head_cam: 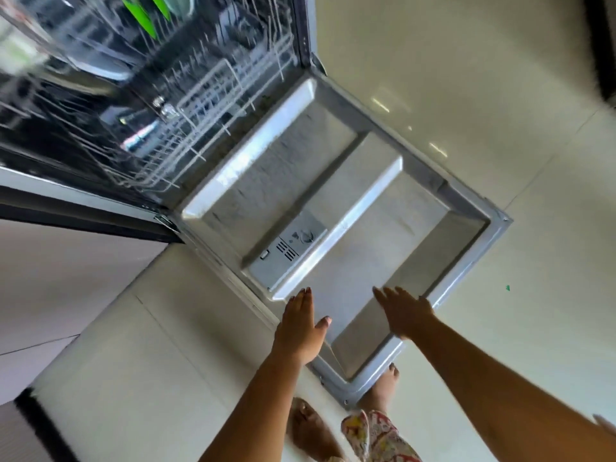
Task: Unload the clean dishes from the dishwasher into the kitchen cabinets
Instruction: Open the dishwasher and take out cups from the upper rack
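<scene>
The dishwasher door (333, 181) lies fully folded down, its steel inner side facing up. Behind it the wire rack (173, 105) sits inside the machine, blurred, with a bright green item (143, 15) and a pale bowl-like shape (100, 66) in it. My left hand (300, 325) reaches out over the near edge of the door with straight fingers and holds nothing. My right hand (405, 311) is stretched flat beside it over the door's near corner, also empty. Whether either hand touches the door is unclear.
Pale glossy floor tiles (500, 95) surround the door. A white cabinet front (66, 271) stands left of the machine. My bare feet (383, 385) are at the door's near corner, one partly under its rim. A dark object (603, 45) is at the upper right edge.
</scene>
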Available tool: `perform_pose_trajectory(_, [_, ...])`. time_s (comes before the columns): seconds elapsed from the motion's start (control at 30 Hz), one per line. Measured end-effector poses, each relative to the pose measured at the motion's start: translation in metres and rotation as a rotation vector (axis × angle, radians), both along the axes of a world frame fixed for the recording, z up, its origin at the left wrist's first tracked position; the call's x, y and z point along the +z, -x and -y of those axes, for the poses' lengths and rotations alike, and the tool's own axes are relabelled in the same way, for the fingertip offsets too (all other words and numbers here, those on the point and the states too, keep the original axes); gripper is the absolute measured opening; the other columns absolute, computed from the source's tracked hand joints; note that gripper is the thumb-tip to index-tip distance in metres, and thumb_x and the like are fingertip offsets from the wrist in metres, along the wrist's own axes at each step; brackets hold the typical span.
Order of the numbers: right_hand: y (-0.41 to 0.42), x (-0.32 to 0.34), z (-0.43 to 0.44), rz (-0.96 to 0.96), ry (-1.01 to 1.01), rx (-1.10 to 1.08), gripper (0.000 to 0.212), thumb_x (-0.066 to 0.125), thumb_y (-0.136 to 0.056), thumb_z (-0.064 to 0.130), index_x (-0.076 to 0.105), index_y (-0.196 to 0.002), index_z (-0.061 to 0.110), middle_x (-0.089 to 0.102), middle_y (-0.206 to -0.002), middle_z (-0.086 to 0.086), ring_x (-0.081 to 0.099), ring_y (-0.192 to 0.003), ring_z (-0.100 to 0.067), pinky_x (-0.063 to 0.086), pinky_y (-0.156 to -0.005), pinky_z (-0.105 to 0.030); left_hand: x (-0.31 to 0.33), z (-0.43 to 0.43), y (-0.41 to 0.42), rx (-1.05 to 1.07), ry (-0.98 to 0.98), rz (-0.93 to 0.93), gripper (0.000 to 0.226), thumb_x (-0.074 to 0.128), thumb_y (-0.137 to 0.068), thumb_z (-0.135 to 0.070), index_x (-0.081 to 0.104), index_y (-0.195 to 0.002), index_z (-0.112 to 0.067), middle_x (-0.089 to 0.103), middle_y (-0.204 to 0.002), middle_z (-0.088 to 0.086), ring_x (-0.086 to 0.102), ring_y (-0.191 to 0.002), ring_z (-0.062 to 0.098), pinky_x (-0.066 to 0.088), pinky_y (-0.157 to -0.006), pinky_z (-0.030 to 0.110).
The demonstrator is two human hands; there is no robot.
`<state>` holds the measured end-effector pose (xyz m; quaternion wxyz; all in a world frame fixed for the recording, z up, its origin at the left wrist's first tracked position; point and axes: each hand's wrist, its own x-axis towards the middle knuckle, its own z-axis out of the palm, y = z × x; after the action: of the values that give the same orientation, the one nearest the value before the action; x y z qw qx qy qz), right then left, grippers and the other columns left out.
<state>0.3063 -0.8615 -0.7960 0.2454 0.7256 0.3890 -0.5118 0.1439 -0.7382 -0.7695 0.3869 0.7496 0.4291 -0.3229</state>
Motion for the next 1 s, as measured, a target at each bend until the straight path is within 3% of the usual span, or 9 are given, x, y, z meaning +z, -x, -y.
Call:
perform_pose_trajectory(0.33, [-0.022,0.142,-0.178,-0.132,-0.483,-0.133,0.072,0.044,-0.096,0.013,0.002,-0.152,0.028,0.01,-0.16,0.002,0.015,-0.146,-0.021,0.023,-0.117,-0.039,0.126,-0.113,-0.037,0.618,-0.268,0.446,0.065,0.049,-0.095,-0.031,0.018,-0.149,-0.014,0.018,-0.157,0.008,0.022,-0.144,0.024,0.026,-0.116,0.037])
perform_pose_trajectory(0.43, [-0.023,0.186,-0.233,-0.204,-0.713,-0.226,0.071,0.05,-0.094,0.015,0.011,-0.152,0.028,0.019,-0.158,-0.002,0.023,-0.144,-0.024,0.025,-0.116,-0.038,0.169,-0.151,-0.043,0.876,-0.256,0.671,0.092,0.048,-0.076,-0.071,0.026,-0.147,-0.017,0.024,-0.154,0.007,0.027,-0.141,0.023,0.029,-0.113,0.036])
perform_pose_trajectory(0.5, [-0.018,0.214,-0.268,-0.249,-0.856,-0.273,0.065,0.051,-0.095,0.015,0.018,-0.151,0.026,0.024,-0.156,-0.001,0.024,-0.144,-0.024,0.023,-0.116,-0.034,0.193,-0.18,-0.047,1.099,-0.217,0.786,0.102,0.05,-0.065,-0.08,0.031,-0.145,-0.02,0.03,-0.149,0.002,0.034,-0.135,0.019,0.032,-0.104,0.029])
perform_pose_trajectory(0.53, [-0.014,0.229,-0.282,-0.274,-0.91,-0.3,0.064,0.052,-0.096,0.016,0.02,-0.15,0.025,0.026,-0.155,-0.001,0.025,-0.143,-0.022,0.023,-0.113,-0.03,0.203,-0.193,-0.049,1.183,-0.207,0.843,0.099,0.053,-0.064,-0.079,0.035,-0.142,-0.021,0.035,-0.144,-0.001,0.037,-0.132,0.017,0.033,-0.101,0.028])
perform_pose_trajectory(0.6, [-0.007,0.252,-0.316,-0.35,-1.005,-0.445,0.06,0.053,-0.096,0.016,0.026,-0.149,0.021,0.035,-0.15,-0.004,0.039,-0.134,-0.022,0.033,-0.101,-0.023,0.219,-0.226,-0.049,1.31,-0.185,0.935,0.059,0.052,-0.086,-0.055,0.046,-0.131,-0.019,0.043,-0.138,0.0,0.041,-0.13,0.017,0.035,-0.103,0.033])
perform_pose_trajectory(0.67, [-0.002,0.273,-0.348,-0.487,-1.026,-0.745,0.055,0.054,-0.095,0.017,0.034,-0.146,0.015,0.049,-0.137,-0.008,0.054,-0.111,-0.022,0.044,-0.081,-0.027,0.237,-0.255,-0.05,1.468,-0.04,0.978,0.029,0.041,-0.097,-0.04,0.053,-0.117,-0.023,0.045,-0.135,0.001,0.043,-0.125,0.017,0.038,-0.102,0.038])
perform_pose_trajectory(0.83, [0.005,0.296,-0.424,-0.62,-0.975,-1.219,0.027,0.053,-0.096,0.029,0.052,-0.117,0.012,0.058,-0.101,-0.016,0.057,-0.089,-0.029,0.045,-0.073,-0.037,0.253,-0.319,-0.032,1.76,0.195,1.022,0.056,0.042,-0.092,-0.057,0.046,-0.135,-0.021,0.046,-0.138,0.01,0.045,-0.127,0.025,0.046,-0.083,0.034])
perform_pose_trajectory(0.9, [0.007,0.295,-0.447,-0.579,-0.928,-1.293,0.035,0.053,-0.096,0.031,0.051,-0.12,0.006,0.058,-0.091,-0.01,0.055,-0.08,-0.023,0.049,-0.076,-0.039,0.253,-0.337,-0.027,1.824,0.26,0.991,0.057,0.042,-0.092,-0.056,0.046,-0.134,-0.018,0.047,-0.124,0.012,0.052,-0.112,0.023,0.048,-0.072,0.033])
perform_pose_trajectory(1.0, [0.005,0.29,-0.461,-0.582,-0.863,-1.428,0.019,0.048,-0.099,0.023,0.05,-0.11,0.008,0.055,-0.074,-0.003,0.053,-0.071,-0.018,0.048,-0.075,-0.037,0.247,-0.353,-0.025,1.909,0.285,0.911,0.054,0.045,-0.094,-0.048,0.043,-0.133,-0.012,0.047,-0.11,0.01,0.052,-0.093,0.02,0.048,-0.065,0.035])
